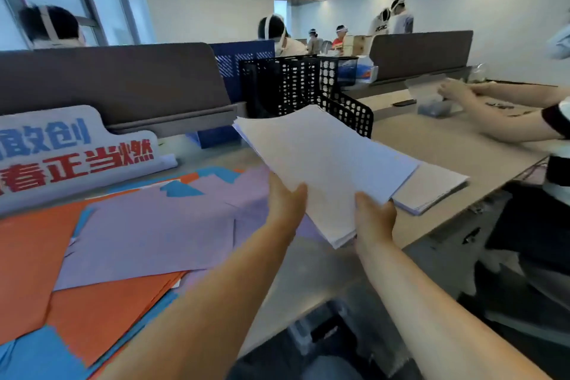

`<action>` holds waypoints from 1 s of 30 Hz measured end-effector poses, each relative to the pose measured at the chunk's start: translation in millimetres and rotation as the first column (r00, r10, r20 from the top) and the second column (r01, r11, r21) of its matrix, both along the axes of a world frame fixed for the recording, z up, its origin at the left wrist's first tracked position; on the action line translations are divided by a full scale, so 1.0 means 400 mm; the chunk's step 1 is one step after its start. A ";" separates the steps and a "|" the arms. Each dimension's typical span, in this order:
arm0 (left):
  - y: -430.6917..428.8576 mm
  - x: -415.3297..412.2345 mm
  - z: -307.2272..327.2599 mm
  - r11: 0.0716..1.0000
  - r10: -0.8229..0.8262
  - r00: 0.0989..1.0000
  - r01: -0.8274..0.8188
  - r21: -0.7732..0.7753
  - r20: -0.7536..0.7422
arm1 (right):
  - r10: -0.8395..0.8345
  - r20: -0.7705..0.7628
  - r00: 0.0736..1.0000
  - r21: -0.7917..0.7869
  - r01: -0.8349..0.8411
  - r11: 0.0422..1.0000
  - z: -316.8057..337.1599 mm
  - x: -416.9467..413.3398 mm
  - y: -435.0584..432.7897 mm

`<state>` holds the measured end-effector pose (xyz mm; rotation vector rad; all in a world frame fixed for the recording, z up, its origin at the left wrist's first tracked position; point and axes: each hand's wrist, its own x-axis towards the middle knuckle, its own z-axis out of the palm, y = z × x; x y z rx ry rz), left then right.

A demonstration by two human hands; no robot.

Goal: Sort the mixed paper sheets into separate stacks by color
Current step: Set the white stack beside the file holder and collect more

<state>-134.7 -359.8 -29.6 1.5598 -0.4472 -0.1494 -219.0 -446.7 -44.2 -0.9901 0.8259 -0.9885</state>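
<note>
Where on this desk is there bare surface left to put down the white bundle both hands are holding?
Bare desk lies between the black mesh organizer and the neighbour's forearm, beyond the white stack. A narrower strip runs along the near edge. Left of it, purple sheets and orange sheets crowd everything.

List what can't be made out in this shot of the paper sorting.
Head view only:
- Fingers of the left hand and right hand: hidden under the white stack they hold.
- The second white pile on the desk: largely covered by the held stack.
- Sheets beneath the purple paper and orange paper: overlapped; counts unknowable.
- Blue paper: cut off by the bottom-left edge.
- Print on the white sheets: too blurred to read.
</note>
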 end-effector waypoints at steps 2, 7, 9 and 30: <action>-0.078 -0.018 -0.007 0.981 -0.190 0.977 0.194 0.025 -0.097 | -0.104 -0.014 0.994 0.006 0.104 0.995 -0.002 -0.040 -0.076; -0.237 -0.033 0.006 0.872 -0.429 0.874 0.466 0.150 -0.228 | -0.241 -0.060 0.969 0.015 0.242 0.970 -0.003 -0.096 -0.275; -0.290 -0.022 0.010 0.859 -0.431 0.868 0.479 0.181 -0.247 | -0.260 -0.105 0.960 0.029 0.264 0.964 -0.009 -0.108 -0.350; -0.409 0.058 -0.061 0.772 -0.389 0.883 0.467 0.430 -0.261 | -0.200 -0.346 0.917 -0.053 0.194 0.980 -0.063 -0.043 -0.542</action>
